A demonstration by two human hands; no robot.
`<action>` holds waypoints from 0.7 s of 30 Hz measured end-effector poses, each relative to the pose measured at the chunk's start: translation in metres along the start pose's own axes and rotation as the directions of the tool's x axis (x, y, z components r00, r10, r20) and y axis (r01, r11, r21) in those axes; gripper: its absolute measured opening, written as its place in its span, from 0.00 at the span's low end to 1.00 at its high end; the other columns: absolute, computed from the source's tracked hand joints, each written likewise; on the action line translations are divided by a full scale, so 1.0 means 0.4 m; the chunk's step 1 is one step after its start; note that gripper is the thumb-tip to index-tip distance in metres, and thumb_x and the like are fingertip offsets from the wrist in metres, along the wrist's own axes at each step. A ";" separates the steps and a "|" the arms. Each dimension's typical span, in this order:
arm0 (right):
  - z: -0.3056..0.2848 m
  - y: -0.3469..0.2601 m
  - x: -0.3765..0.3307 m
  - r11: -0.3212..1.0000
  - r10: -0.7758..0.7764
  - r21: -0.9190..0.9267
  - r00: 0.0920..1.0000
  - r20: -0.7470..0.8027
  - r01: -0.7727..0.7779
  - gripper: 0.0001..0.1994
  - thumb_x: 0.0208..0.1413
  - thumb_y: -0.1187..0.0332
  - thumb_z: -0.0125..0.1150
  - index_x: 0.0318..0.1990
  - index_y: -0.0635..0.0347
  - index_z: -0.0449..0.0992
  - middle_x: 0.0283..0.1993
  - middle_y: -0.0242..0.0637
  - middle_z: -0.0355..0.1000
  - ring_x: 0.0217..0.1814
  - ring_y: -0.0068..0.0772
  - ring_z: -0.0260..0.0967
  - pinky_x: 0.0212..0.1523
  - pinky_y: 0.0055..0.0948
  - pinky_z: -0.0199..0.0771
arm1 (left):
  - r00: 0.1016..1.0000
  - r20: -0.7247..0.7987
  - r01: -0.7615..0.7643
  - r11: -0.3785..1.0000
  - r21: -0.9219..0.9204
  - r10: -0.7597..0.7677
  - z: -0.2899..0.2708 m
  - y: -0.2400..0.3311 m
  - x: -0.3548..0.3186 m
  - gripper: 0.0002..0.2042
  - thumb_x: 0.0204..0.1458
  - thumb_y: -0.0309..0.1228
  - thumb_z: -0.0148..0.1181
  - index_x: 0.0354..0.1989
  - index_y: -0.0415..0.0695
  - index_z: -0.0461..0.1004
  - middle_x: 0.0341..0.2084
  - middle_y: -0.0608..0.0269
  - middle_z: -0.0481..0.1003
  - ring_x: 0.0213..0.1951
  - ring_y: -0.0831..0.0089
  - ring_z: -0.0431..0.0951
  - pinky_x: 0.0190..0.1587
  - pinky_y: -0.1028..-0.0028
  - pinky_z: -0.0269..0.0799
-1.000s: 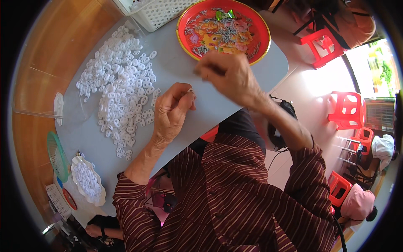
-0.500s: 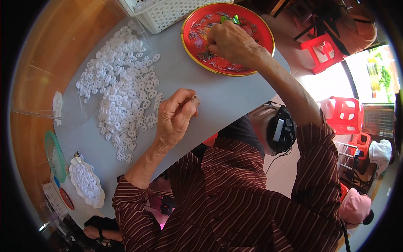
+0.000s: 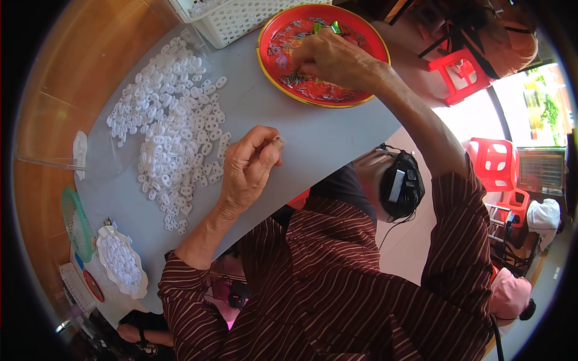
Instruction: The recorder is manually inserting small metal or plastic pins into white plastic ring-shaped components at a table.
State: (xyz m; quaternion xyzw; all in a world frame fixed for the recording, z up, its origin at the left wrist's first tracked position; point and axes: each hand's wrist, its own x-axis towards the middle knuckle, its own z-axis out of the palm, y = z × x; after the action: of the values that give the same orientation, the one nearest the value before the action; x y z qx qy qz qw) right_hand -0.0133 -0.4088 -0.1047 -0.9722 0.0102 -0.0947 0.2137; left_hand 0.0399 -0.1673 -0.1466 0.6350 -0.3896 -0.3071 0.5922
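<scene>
Overhead, right hand (image 3: 328, 58) in red tray (image 3: 373, 45), left hand (image 3: 248, 166) pinching small white piece (image 3: 278, 140)

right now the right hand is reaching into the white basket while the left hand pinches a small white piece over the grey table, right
Not quite. In the head view the right hand reaches into the red tray of small metal parts, not the white basket. The left hand does pinch a small white piece over the grey table.
</scene>
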 end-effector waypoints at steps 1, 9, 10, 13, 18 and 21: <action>0.001 -0.001 -0.004 1.000 -0.016 -0.022 1.000 -0.019 0.016 0.06 0.45 0.76 0.58 0.31 0.63 0.79 0.28 0.45 0.74 0.32 0.41 0.73 0.37 0.36 0.72 | 1.000 0.001 -0.005 1.000 0.009 0.005 0.001 0.001 0.001 0.04 0.53 0.25 0.53 0.32 0.36 0.69 0.18 0.68 0.69 0.21 0.83 0.68 0.25 0.81 0.65; 0.002 -0.035 -0.007 0.980 -0.026 -0.195 0.998 0.053 0.036 0.06 0.49 0.76 0.56 0.33 0.61 0.79 0.32 0.48 0.73 0.36 0.46 0.72 0.39 0.40 0.72 | 1.000 0.011 0.009 1.000 0.013 -0.009 0.001 0.002 0.001 0.05 0.53 0.26 0.52 0.31 0.37 0.70 0.19 0.67 0.70 0.22 0.82 0.69 0.26 0.81 0.65; 0.008 -0.035 -0.005 0.966 -0.018 -0.256 0.998 0.067 0.035 0.05 0.49 0.76 0.55 0.32 0.62 0.78 0.31 0.49 0.73 0.35 0.47 0.72 0.38 0.41 0.72 | 1.000 0.007 -0.011 1.000 0.008 0.011 0.002 0.002 0.002 0.04 0.53 0.26 0.53 0.31 0.37 0.69 0.16 0.68 0.68 0.21 0.83 0.68 0.25 0.81 0.64; 0.010 -0.052 0.001 0.944 0.035 -0.329 0.996 0.082 -0.006 0.05 0.48 0.76 0.55 0.29 0.64 0.77 0.29 0.50 0.72 0.33 0.48 0.72 0.37 0.42 0.72 | 1.000 0.000 0.003 1.000 -0.002 -0.003 0.002 0.002 0.001 0.05 0.53 0.26 0.53 0.32 0.37 0.69 0.16 0.68 0.68 0.20 0.83 0.68 0.25 0.81 0.64; 0.017 -0.028 -0.008 0.925 0.106 -0.369 0.994 0.035 -0.086 0.03 0.44 0.75 0.58 0.26 0.65 0.75 0.26 0.50 0.72 0.31 0.49 0.72 0.34 0.41 0.72 | 0.999 0.008 0.032 0.998 -0.057 -0.031 -0.006 -0.001 0.000 0.05 0.54 0.27 0.52 0.32 0.37 0.70 0.20 0.66 0.70 0.23 0.82 0.69 0.28 0.80 0.65; 0.013 -0.010 -0.022 0.982 0.112 -0.138 0.985 -0.132 -0.131 0.04 0.41 0.75 0.59 0.23 0.67 0.72 0.21 0.46 0.70 0.24 0.43 0.70 0.27 0.36 0.69 | 0.999 0.004 0.041 0.991 -0.128 -0.041 -0.012 -0.008 0.009 0.06 0.54 0.27 0.51 0.31 0.37 0.71 0.22 0.65 0.71 0.24 0.82 0.68 0.29 0.80 0.65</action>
State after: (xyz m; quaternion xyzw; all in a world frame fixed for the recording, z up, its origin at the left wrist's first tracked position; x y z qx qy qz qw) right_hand -0.0209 -0.4023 -0.1093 -0.9751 0.0898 -0.1405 0.1464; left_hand 0.0461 -0.1679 -0.1489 0.6032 -0.3563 -0.3439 0.6252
